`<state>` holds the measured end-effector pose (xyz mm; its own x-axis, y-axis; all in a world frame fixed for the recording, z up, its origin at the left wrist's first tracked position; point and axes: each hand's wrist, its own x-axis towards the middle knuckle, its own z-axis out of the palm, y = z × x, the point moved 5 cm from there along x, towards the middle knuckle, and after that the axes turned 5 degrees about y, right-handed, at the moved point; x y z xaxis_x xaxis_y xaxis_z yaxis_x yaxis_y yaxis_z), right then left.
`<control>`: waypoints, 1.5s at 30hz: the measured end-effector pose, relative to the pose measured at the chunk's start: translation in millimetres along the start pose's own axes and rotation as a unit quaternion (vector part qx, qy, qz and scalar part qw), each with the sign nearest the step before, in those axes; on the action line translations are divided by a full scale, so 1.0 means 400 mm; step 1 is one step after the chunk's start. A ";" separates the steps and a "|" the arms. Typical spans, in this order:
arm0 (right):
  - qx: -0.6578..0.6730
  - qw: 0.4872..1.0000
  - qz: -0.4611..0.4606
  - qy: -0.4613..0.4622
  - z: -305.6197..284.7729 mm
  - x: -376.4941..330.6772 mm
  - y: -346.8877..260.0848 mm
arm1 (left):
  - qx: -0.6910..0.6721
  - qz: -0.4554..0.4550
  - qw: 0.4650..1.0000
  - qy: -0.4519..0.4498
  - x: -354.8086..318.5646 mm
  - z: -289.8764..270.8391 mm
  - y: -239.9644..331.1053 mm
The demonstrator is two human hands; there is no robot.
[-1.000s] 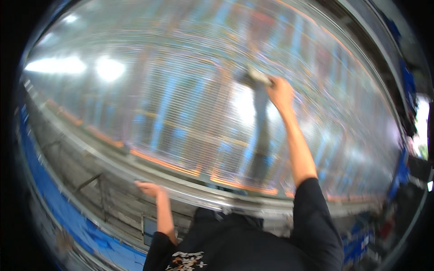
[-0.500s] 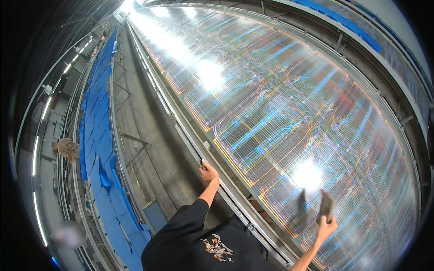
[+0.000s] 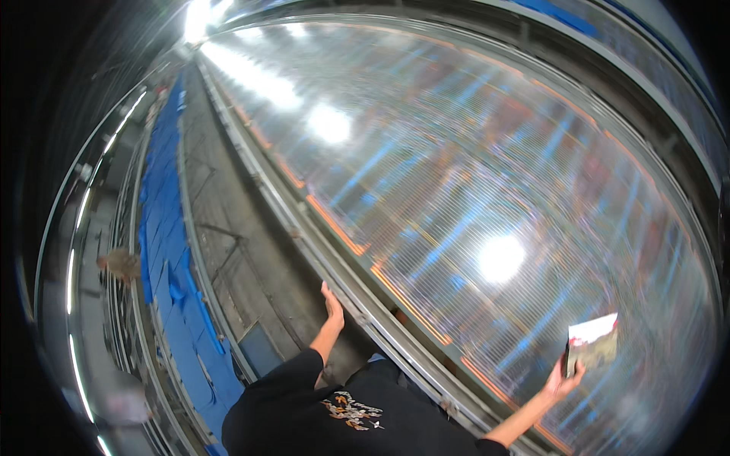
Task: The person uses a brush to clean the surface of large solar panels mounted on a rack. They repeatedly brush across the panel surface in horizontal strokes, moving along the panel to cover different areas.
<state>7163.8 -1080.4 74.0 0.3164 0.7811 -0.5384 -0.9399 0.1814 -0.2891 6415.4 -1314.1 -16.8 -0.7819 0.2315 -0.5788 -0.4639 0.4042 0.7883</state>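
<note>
In my right hand (image 3: 561, 381) is a small rectangular block (image 3: 593, 343), dull olive-brown with a white and red upper part and a dark edge. I cannot tell its exact kind. The hand grips its lower corner, above the glossy sheet (image 3: 426, 235), which is covered with fine coloured lines in blue, orange and purple. My left hand (image 3: 332, 307) is by the metal rail (image 3: 365, 305) along the table's near side, its fingers stretched out and nothing visible in them. Whether it touches the rail is unclear. Motion blurs the picture.
A long, narrow aisle (image 3: 262, 281) runs along the left of the rail. Beyond it lies another long table spread with blue sheets (image 3: 163, 205). A person (image 3: 122, 264) stands at the far left. Bright lamp reflections (image 3: 500, 258) show on the glossy sheet.
My right hand has moved right with the block, whose broad face has turned into view. My left hand has shifted slightly left and down, and its fingers have straightened. The whole view has shifted.
</note>
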 end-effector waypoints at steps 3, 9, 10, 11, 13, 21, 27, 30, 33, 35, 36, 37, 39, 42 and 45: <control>-0.034 0.994 0.006 -0.099 0.124 0.040 -0.124 | -0.186 0.005 0.978 0.094 -0.256 0.179 -0.139; -0.418 0.898 -0.132 -0.021 0.134 0.114 -0.306 | 0.085 0.047 0.956 0.278 -0.510 0.268 -0.229; -0.551 0.822 -0.142 -0.031 0.153 0.138 -0.292 | 0.093 0.053 0.954 0.278 -0.502 0.263 -0.230; -0.630 0.753 -0.173 -0.075 0.156 0.159 -0.266 | 0.095 0.060 0.954 0.278 -0.492 0.265 -0.238; -0.797 0.534 -0.227 -0.168 0.260 0.161 -0.157 | 0.114 0.053 0.950 0.287 -0.479 0.246 -0.241; -0.796 0.273 -0.422 -0.336 0.334 0.304 0.144 | 0.120 0.074 0.947 0.288 -0.496 0.267 -0.224; -0.855 0.272 -0.300 -0.323 0.390 0.414 0.186 | 0.116 0.046 0.944 0.306 -0.487 0.240 -0.243; -0.860 0.300 -0.259 -0.322 0.477 0.476 0.157 | 0.125 0.029 0.941 0.312 -0.488 0.241 -0.235; -0.855 0.310 -0.276 -0.311 0.452 0.484 0.159 | 0.141 0.020 0.936 0.322 -0.514 0.286 -0.217; -0.842 0.345 -0.305 -0.282 0.381 0.403 0.166 | 0.154 0.002 0.932 0.328 -0.511 0.271 -0.216; -0.826 0.365 -0.321 -0.286 0.332 0.350 0.168 | 0.161 -0.007 0.930 0.331 -0.509 0.262 -0.221; -0.796 0.360 -0.365 -0.321 0.262 0.299 0.163 | 0.155 -0.008 0.932 0.326 -0.506 0.270 -0.220; -0.808 0.327 -0.354 -0.338 0.165 0.159 0.164 | 0.144 -0.017 0.937 0.318 -0.501 0.284 -0.223; -0.819 0.322 -0.293 -0.374 0.152 0.110 0.170 | 0.129 0.009 0.941 0.311 -0.478 0.241 -0.247; -0.822 0.347 -0.310 -0.328 0.325 0.226 0.160 | 0.149 -0.029 0.933 0.326 -0.480 0.224 -0.256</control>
<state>7115.7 -920.7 109.9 -0.2125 0.9623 0.1701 0.7970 0.2714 -0.5396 6650.3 -1320.8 -4.9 -0.8914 -0.3464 -0.2921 -0.4526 0.6496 0.6109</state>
